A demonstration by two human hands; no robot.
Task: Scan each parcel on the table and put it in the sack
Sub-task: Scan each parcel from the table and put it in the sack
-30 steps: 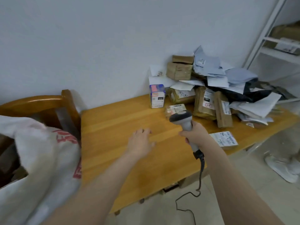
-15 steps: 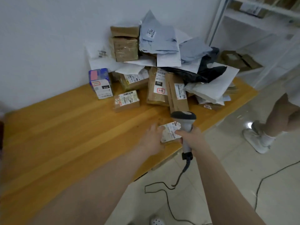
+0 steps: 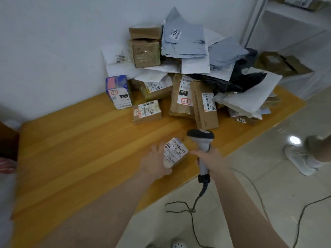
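My left hand grips a small brown parcel with a white barcode label, tilted up at the table's front edge. My right hand holds the grey handheld scanner by its handle, its dark head just right of the parcel. A heap of parcels, boxes and mailer bags, lies against the wall at the back of the wooden table. A small labelled box and a blue box stand at the heap's left. The sack shows only as a white and red sliver at the left edge.
The scanner's black cable trails down onto the tiled floor. Another person's leg and white shoe stand at the right. A white shelf unit with cardboard boxes rises behind the table's right end.
My view swung right, away from the sack and chair. My left hand reached across, took hold of the small labelled parcel at the front edge and tilted it up beside the scanner.
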